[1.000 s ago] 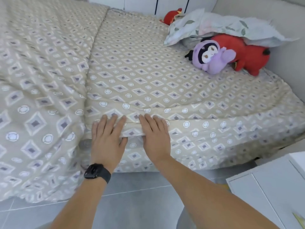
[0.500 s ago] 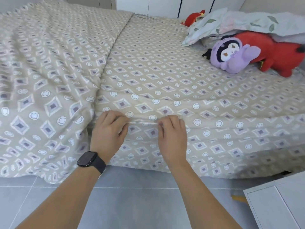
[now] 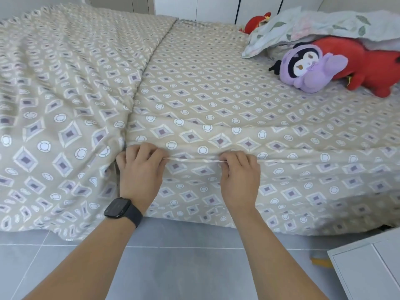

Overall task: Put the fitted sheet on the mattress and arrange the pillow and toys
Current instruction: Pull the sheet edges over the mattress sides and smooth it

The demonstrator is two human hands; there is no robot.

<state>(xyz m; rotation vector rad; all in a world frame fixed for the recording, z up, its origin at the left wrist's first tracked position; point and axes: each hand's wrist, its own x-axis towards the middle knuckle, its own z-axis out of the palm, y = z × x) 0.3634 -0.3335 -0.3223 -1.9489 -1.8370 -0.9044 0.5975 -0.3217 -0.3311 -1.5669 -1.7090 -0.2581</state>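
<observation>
A beige fitted sheet [image 3: 216, 89] with a diamond and circle print covers the mattress. My left hand [image 3: 140, 169] and my right hand [image 3: 240, 174] both pinch a fold of the sheet along the mattress's near edge, fingers curled, about a hand's width apart. At the far right lie a purple plush toy [image 3: 307, 68], a red plush toy [image 3: 372, 63] behind it, and a floral pillow [image 3: 303, 24] over them. A second red toy [image 3: 257, 21] peeks out behind the pillow.
A duvet [image 3: 54, 94] in the same print is bunched over the bed's left half and hangs to the grey tile floor [image 3: 173, 267]. A white cabinet [image 3: 368, 269] stands at the lower right. White wardrobe doors [image 3: 216, 5] stand behind the bed.
My hands went from lying flat on the mattress edge to pinching a fold of the sheet, then moved apart along the edge. The view shifted leftward.
</observation>
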